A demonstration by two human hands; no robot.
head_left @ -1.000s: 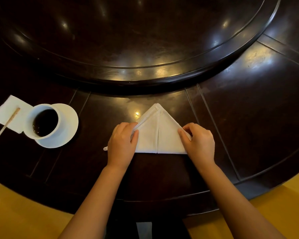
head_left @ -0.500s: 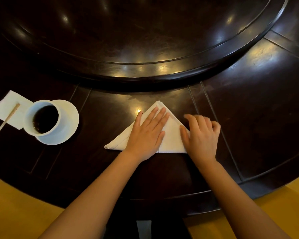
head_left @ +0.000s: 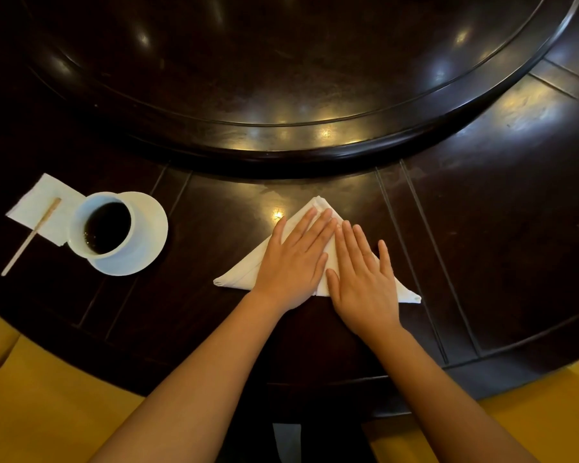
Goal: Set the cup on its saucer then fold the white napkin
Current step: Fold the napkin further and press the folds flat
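Observation:
The white napkin (head_left: 239, 275) lies folded into a wide triangle on the dark table, its point away from me. My left hand (head_left: 295, 259) rests flat on its left half, fingers spread. Beside it my right hand (head_left: 363, 275) lies flat on the right half, palm down. Only the napkin's tip and two lower corners show. At the left, a white cup (head_left: 102, 225) of dark drink stands on its white saucer (head_left: 147, 242).
A small paper napkin (head_left: 41, 203) with a wooden stir stick (head_left: 30, 237) across it lies left of the cup. A large raised dark turntable (head_left: 281, 135) fills the table's middle. Yellow floor (head_left: 47, 412) shows below the table's near edge.
The two side flaps have been opened outward, so the narrow shape is now a wide triangle. Both hands went from pinching the edges to lying flat on the cloth.

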